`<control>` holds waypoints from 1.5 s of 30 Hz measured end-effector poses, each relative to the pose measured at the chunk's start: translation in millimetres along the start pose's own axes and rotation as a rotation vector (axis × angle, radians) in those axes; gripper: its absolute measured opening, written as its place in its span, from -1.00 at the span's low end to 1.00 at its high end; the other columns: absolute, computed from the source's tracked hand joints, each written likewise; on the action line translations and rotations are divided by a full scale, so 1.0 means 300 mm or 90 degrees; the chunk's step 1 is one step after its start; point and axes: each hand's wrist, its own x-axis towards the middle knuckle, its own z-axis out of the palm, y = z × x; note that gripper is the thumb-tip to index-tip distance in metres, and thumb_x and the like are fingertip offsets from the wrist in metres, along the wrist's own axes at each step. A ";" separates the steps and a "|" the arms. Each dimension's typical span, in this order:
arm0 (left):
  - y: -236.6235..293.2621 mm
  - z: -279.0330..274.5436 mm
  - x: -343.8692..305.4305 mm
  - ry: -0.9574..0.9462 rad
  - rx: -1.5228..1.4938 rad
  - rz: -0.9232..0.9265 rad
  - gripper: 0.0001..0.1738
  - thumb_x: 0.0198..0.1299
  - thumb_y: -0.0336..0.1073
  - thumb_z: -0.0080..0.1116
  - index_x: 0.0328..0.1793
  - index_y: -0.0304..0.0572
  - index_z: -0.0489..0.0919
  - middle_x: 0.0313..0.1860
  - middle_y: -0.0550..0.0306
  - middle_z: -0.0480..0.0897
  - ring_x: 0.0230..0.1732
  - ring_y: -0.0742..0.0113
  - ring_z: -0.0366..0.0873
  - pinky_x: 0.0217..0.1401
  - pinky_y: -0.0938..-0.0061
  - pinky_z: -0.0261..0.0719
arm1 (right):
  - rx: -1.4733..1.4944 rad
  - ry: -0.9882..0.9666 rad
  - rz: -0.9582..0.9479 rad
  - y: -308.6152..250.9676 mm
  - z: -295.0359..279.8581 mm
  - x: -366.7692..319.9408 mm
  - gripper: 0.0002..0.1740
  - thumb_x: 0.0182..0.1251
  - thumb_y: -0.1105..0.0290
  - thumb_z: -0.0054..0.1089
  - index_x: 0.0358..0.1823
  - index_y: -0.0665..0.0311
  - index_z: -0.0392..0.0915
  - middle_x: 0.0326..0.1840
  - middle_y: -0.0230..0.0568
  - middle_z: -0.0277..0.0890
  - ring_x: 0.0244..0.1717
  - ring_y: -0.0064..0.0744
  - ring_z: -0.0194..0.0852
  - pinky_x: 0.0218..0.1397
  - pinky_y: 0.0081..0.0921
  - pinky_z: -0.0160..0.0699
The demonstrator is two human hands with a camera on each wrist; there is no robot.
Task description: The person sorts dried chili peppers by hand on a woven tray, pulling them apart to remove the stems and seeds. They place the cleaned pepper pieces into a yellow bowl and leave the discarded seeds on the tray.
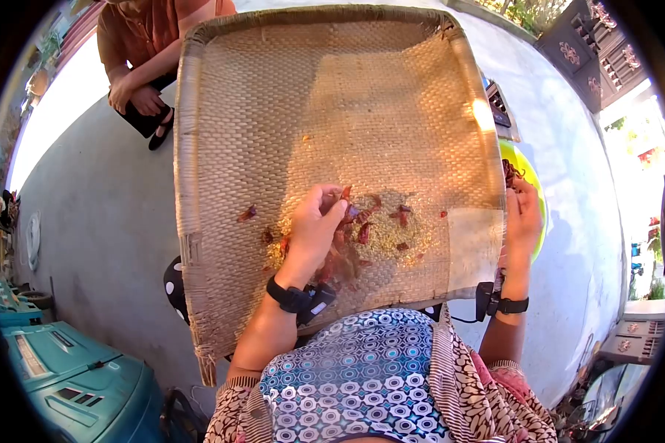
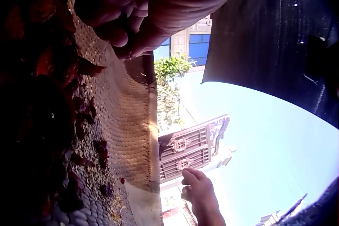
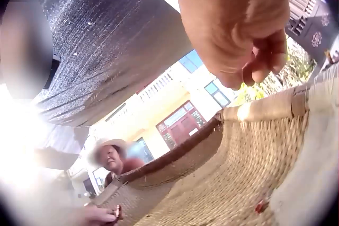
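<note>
Over the woven tray (image 1: 391, 88), my left hand (image 1: 314, 229) pinches a piece of dried red chili (image 1: 346, 193) between thumb and fingers. Beneath it lie broken dried chilies (image 1: 363, 233) and a spread of pale yellow seeds (image 1: 406, 240). In the right wrist view, the left hand (image 3: 100, 216) shows the red piece at its fingertips. My right hand (image 1: 523, 214) is raised past the tray's right edge, over a yellow-green basin (image 1: 537, 177) with dark dried chilies (image 1: 510, 172). Its fingers are curled in the right wrist view; I cannot tell whether they hold a chili.
A person (image 1: 144, 52) sits beyond the tray's far left corner. A teal plastic box (image 1: 89, 376) stands at lower left on the concrete floor (image 1: 103, 244). A pale patch (image 1: 474, 247) covers the tray's near right corner. Dark ornate gates (image 1: 591, 52) stand at far right.
</note>
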 end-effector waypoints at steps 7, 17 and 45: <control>0.002 -0.011 0.009 0.006 0.042 -0.004 -0.77 0.36 -0.40 0.16 0.09 -0.30 0.52 -0.19 0.18 0.66 -0.23 0.53 0.58 -0.19 0.59 0.57 | 0.007 -0.403 -0.295 -0.252 0.318 -0.180 -0.77 0.27 0.43 0.21 -0.05 0.09 0.56 -0.08 -0.17 0.48 -0.16 0.02 0.57 -0.23 -0.20 0.60; 0.018 -0.014 0.005 -0.001 0.029 -0.060 -0.75 0.37 -0.36 0.16 0.11 -0.27 0.52 -0.25 0.24 0.64 -0.40 0.59 0.50 -0.38 0.65 0.50 | 0.002 -0.336 -0.270 -0.243 0.346 -0.169 -0.91 0.31 0.40 0.15 -0.18 0.09 0.55 -0.17 -0.25 0.54 -0.28 0.00 0.60 -0.28 -0.21 0.59; -0.029 0.003 -0.002 -0.112 0.032 0.042 -0.73 0.39 -0.38 0.14 0.17 -0.25 0.53 -0.24 0.19 0.64 -0.27 0.44 0.59 -0.20 0.57 0.55 | 0.215 -0.346 -0.042 -0.310 0.232 -0.120 -0.86 0.38 0.45 0.21 -0.10 0.32 0.62 -0.26 -0.22 0.62 -0.29 -0.44 0.60 -0.21 -0.54 0.54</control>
